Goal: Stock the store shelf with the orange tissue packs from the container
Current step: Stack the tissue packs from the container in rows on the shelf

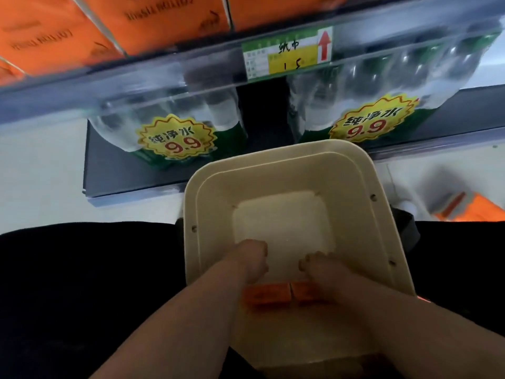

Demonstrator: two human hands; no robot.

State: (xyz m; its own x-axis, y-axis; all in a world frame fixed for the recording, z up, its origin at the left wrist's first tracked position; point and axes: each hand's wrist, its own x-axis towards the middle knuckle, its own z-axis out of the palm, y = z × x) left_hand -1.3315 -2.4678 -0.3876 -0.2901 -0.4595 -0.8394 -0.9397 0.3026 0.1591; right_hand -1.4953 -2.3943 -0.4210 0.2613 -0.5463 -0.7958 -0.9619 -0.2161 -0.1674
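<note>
Down inside the beige tub (pixel 273 157), the left hand (pixel 252 258) is balled up, its fingers curled under so that only the knuckles show. Nothing can be seen in it, and whether it grips anything I cannot tell. The right hand (pixel 318 266) is beside it, a small gap apart, with its fingertips (pixel 314 255) bent down towards the tub's pale floor. Whether that hand has closed on something I cannot tell either.

Two orange tissue packs (pixel 269 295) lie side by side at the near wall of the tub, partly covered by the wrists. The left one is under the left wrist and the other (pixel 307 296) under the right. Whether either hand touches them is hidden. Both bare forearms come in from the lower edge of the view, and the tub sits between dark trouser legs (pixel 82 283).

Beyond the tub's far rim stands the shelf (pixel 136 86). Its upper level already holds large orange packs (pixel 164 20) in a row, and a green and yellow price tag (pixel 287 54) with a red arrow is clipped to its front edge. Below it are two wrapped bundles of water bottles (pixel 175 127), each with a yellow starburst sticker (pixel 177 139) reading 9.9. On the pale floor (pixel 35 173) at the far right lies something orange (pixel 475 209), too blurred to identify.
</note>
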